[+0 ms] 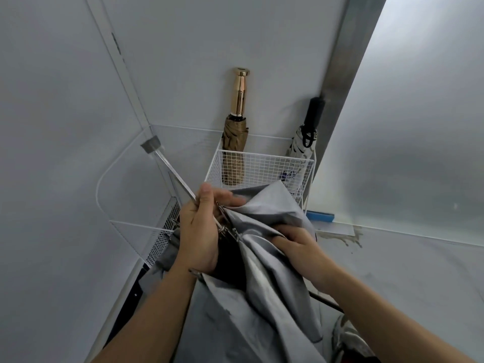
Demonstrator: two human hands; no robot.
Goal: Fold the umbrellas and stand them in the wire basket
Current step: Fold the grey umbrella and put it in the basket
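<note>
**A:** Which step is this?

**B:** Folding, I'd say. The grey umbrella (262,271) is collapsed but loose, held just in front of the wire basket's (262,163) front rim. The left hand (199,231) has its fingers curled round the shaft (172,174) where the metal ribs (225,227) gather. The right hand (296,247) digs curled fingers into a fold of the canopy (264,203).

**A:** And next?

**B:** Probably drawing the slack cloth flat round the ribs, wrapping it tight and pushing the shaft in, so that it stands upright in the basket's free front part.

**A:** What's the count?

**B:** Three umbrellas that I can be sure of. The tan umbrella (234,158) with a gold handle stands in the basket's back-left corner, the white umbrella (301,148) with a black handle stands in the back-right corner, and the grey one is in hand. There is one square basket, and a second wire rack (162,239) to its left. I can't identify the patterned thing at the lower right.
</note>
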